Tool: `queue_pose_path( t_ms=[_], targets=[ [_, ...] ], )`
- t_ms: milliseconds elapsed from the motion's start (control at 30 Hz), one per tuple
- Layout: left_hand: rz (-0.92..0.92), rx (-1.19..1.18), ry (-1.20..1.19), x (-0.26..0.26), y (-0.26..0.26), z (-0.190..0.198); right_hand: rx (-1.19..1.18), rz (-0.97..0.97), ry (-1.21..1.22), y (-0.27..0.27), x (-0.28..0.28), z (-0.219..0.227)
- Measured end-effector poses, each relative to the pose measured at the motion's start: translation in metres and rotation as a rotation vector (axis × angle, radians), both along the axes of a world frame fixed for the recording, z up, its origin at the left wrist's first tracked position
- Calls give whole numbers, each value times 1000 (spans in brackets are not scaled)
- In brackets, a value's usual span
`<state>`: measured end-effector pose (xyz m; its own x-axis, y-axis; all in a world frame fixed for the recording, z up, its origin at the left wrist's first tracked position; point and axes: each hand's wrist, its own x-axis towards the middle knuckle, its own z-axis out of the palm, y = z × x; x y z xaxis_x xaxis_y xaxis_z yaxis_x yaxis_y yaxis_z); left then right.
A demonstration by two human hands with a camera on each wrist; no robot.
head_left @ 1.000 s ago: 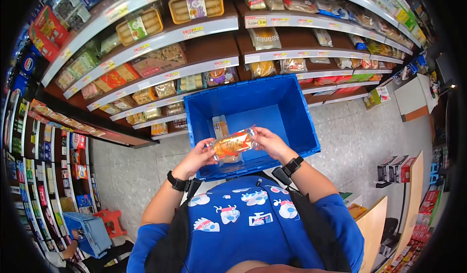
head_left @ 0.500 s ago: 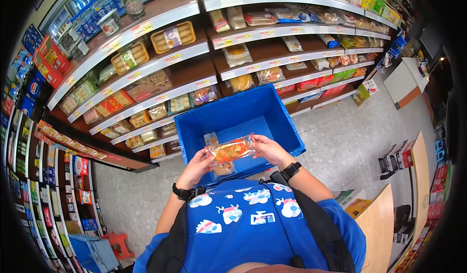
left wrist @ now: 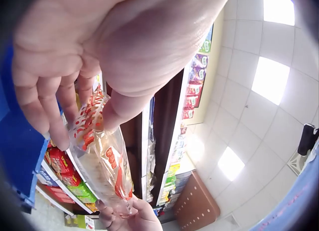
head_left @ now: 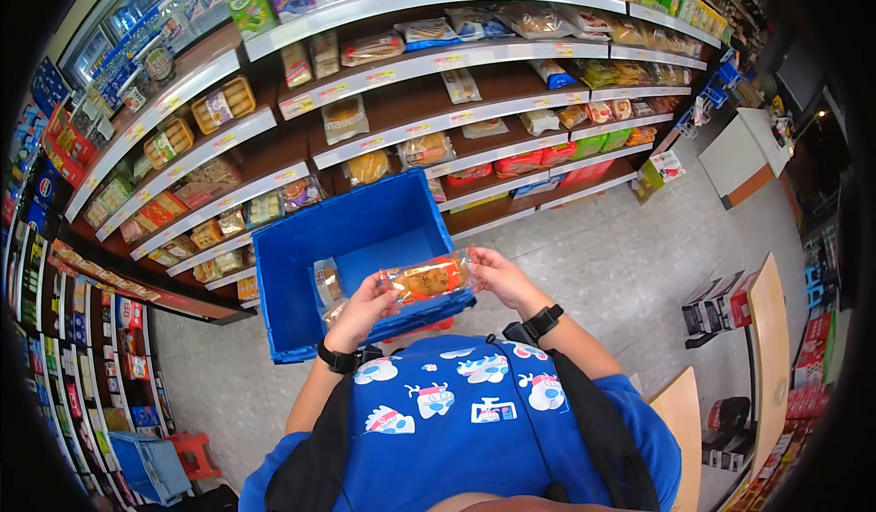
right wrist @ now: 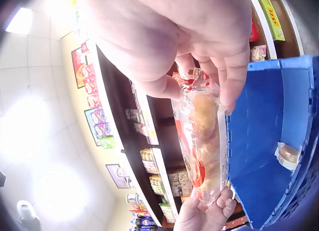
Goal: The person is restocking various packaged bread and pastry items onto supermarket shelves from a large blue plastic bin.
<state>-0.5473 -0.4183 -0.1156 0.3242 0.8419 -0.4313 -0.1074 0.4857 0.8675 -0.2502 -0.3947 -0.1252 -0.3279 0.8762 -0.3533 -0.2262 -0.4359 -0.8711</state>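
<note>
Both hands hold a clear plastic bread packet (head_left: pixel 427 279) with red and gold print, one at each end. My left hand (head_left: pixel 367 304) pinches its left end between thumb and fingers. At the other end, my right hand (head_left: pixel 504 280) pinches the crimped wrapper. Golden bread (right wrist: pixel 204 141) shows through the film in the right wrist view. Below and behind the packet stands an open blue crate (head_left: pixel 274 266). Inside the crate, at its left, lies another wrapped bread item (head_left: pixel 327 281), partly hidden by the left hand.
Curved store shelves (head_left: pixel 511 56) with packaged breads and boxed drinks stand beyond the crate. Left of me are more shelves (head_left: pixel 73 329), a light-blue bin (head_left: pixel 146 466) and a red stool (head_left: pixel 193 455). Wooden panels (head_left: pixel 766 329) stand at the right, on grey floor.
The head view has turned, so the crate and shelves sit further left and the packet overlaps the crate's right part. Both hands keep their hold; the packet's printed face is turned more upward than at first.
</note>
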Motion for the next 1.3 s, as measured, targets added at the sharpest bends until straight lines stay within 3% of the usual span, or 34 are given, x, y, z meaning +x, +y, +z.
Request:
queue_pose_path(
  t_ms=[200, 433, 633, 900, 1300],
  targets=[
    [22, 3, -4, 53, -4, 1, 28, -1, -28, 3, 50, 2],
    [-10, 23, 28, 58, 6, 13, 8, -45, 18, 3, 53, -2],
    [-103, 70, -34, 58, 33, -10, 27, -85, -35, 8, 61, -12],
    [-155, 76, -12, 79, 49, 7, 6, -139, -26, 6, 79, -5],
    [-199, 76, 12, 191, 73, -3, 9, -226, -7, 18, 189, -17]
  ],
)
